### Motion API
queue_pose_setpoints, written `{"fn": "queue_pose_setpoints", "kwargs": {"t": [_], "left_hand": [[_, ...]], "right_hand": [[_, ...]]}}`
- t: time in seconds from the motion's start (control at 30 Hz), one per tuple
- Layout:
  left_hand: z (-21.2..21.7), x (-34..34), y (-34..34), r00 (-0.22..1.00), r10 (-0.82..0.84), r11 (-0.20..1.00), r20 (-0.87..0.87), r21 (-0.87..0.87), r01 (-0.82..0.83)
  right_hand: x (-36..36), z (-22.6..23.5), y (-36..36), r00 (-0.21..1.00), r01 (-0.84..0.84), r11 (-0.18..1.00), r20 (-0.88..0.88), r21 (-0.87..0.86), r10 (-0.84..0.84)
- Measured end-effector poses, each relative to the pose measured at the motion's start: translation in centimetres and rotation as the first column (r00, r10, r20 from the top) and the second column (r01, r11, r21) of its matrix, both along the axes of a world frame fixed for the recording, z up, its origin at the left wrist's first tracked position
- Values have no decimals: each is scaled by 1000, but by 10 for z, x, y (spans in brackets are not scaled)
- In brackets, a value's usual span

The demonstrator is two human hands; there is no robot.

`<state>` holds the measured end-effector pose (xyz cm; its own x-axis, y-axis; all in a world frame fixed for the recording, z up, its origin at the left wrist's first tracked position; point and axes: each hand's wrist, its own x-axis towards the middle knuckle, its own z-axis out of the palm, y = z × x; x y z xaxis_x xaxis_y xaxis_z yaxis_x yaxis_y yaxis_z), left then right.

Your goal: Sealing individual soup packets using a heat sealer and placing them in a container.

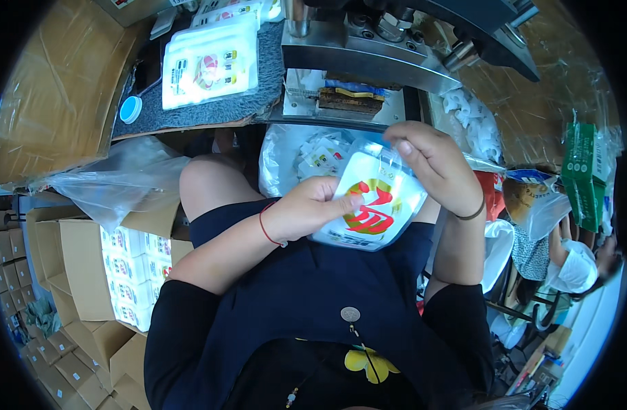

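Observation:
A white plastic pouch (375,198) with red and green print and a clear border is tilted above my lap. My left hand (312,208) grips its left side, the thumb lying across the printed front. At the pouch's clear top edge, my right hand (433,167) is closed with its fingers curled and pressed together. Its fingertips are partly hidden, so what they pinch besides the edge does not show. Just beyond the pouch, a clear plastic bag (276,160) holds small printed scraps (320,154).
A metal press (368,55) with a block (351,99) under it stands ahead. Stacked white pouches (211,65) lie on a grey cloth (266,82) beside a blue-white cap (130,109). An open carton (88,266) of packs is at left; another person (573,266) sits at far right.

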<state>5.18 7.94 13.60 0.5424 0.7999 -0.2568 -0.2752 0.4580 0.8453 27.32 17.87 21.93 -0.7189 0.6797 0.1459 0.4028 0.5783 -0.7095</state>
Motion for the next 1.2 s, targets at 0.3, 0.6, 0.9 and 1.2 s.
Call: {"fn": "queue_pose_setpoints", "kwargs": {"t": [0.3, 0.6, 0.9, 1.2], "left_hand": [[-6, -19, 51, 974, 192, 974, 121, -146, -174], [-3, -76, 76, 579, 749, 580, -321, 741, -340], [-5, -134, 34, -139, 759, 620, -636, 639, 455], [-4, -133, 16, 57, 887, 403, -457, 830, 385]], "right_hand": [[84, -48, 58, 591, 343, 640, 372, 688, -716], [81, -62, 65, 702, 441, 721, 296, 534, -648], [85, -74, 71, 804, 384, 709, 164, 591, -572], [85, -96, 52, 735, 543, 531, -63, 651, -675]]}}
